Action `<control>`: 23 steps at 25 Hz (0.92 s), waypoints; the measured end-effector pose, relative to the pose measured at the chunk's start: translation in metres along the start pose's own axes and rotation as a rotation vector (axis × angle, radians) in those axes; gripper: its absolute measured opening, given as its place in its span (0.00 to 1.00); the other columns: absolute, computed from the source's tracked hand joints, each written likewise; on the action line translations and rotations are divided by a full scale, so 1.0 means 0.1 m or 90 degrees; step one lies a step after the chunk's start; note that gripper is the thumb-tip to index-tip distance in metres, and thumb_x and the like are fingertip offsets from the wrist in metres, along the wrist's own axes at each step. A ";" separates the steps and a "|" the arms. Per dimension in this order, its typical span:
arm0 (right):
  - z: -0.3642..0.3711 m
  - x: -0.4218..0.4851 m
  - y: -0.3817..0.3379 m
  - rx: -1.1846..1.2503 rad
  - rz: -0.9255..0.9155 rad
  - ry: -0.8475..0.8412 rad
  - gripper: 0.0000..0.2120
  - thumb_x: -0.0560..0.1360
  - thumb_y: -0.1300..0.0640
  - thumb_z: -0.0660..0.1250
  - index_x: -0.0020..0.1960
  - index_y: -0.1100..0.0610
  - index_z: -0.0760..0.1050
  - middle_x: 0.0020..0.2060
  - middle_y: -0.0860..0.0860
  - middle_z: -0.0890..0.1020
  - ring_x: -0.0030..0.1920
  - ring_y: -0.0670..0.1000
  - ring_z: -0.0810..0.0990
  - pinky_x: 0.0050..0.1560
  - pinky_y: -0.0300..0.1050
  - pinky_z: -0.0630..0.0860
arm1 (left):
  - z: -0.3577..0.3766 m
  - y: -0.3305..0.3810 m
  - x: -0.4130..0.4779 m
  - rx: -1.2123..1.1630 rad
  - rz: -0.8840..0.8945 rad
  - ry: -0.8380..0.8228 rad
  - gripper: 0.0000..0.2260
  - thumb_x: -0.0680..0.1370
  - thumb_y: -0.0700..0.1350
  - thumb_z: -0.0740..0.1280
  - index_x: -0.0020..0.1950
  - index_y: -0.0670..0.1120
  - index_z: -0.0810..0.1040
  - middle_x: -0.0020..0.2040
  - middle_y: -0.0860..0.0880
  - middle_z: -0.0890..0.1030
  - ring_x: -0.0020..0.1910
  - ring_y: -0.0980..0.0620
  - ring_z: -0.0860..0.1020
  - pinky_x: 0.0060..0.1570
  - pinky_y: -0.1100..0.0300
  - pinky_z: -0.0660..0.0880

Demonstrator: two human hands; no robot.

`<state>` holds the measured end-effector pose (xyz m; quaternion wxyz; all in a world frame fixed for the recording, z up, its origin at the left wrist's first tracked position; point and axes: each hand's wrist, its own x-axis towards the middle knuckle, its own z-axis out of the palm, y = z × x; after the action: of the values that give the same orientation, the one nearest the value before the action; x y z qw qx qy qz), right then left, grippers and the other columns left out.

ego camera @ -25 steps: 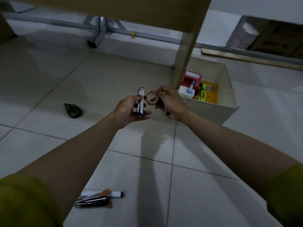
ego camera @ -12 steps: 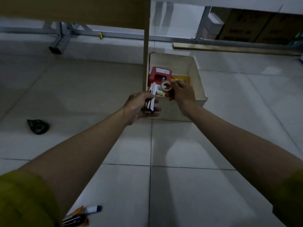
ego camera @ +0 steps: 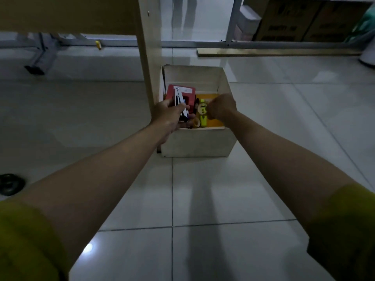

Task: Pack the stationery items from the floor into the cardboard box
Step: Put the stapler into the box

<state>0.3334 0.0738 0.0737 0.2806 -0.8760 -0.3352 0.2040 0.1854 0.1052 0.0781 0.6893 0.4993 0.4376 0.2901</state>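
Reaching over the near edge of the box (ego camera: 199, 142), both hands hang above its open top. The left hand (ego camera: 171, 117) grasps a stapler (ego camera: 178, 101), fingers and thumb wrapped round its lower half, so its metal end points up and away over the box's left side. The right hand (ego camera: 222, 107) is curled, pinching a small tape ring (ego camera: 202, 109) at its fingertips, over the middle of the box. Whether the ring touches anything below it cannot be told.

Inside the box, a red case (ego camera: 189, 95) stands against the far left corner, partly behind the stapler. A yellow highlighter (ego camera: 203, 119) lies under the ring, beside an orange book (ego camera: 216, 122) on the right side. Another roll (ego camera: 196, 123) sits by the near wall.

The box stands on the tiled floor (ego camera: 203, 189), its left wall just beside a wooden table leg (ego camera: 149, 63). A dark dispenser (ego camera: 10, 184) lies on the floor at the left edge of the view, well apart from the box. Yellow sleeves (ego camera: 26, 240) cover both upper arms.
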 end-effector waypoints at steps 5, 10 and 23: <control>0.07 0.13 0.05 -0.212 -0.044 -0.075 0.04 0.77 0.61 0.62 0.45 0.62 0.73 0.51 0.58 0.78 0.60 0.57 0.77 0.50 0.44 0.75 | 0.09 0.02 0.23 0.076 0.014 0.015 0.16 0.80 0.40 0.60 0.67 0.42 0.69 0.49 0.43 0.80 0.43 0.48 0.84 0.49 0.53 0.81; 0.29 0.32 0.11 -0.215 -0.034 -0.047 0.18 0.76 0.59 0.66 0.63 0.65 0.70 0.62 0.59 0.76 0.63 0.55 0.76 0.55 0.41 0.73 | 0.02 -0.03 0.36 0.111 -0.020 0.005 0.14 0.80 0.41 0.59 0.64 0.39 0.71 0.45 0.46 0.80 0.44 0.50 0.82 0.51 0.55 0.80; 0.04 0.25 0.00 0.502 0.000 -0.341 0.18 0.78 0.53 0.61 0.64 0.61 0.74 0.40 0.52 0.78 0.35 0.47 0.75 0.28 0.35 0.73 | 0.00 -0.08 0.38 0.157 -0.009 -0.011 0.16 0.80 0.44 0.60 0.66 0.42 0.72 0.58 0.42 0.79 0.44 0.51 0.80 0.39 0.61 0.78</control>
<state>0.3487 0.0927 0.0666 0.4957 -0.6191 -0.2928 0.5340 0.2021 0.1344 0.0583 0.6285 0.5797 0.4671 0.2250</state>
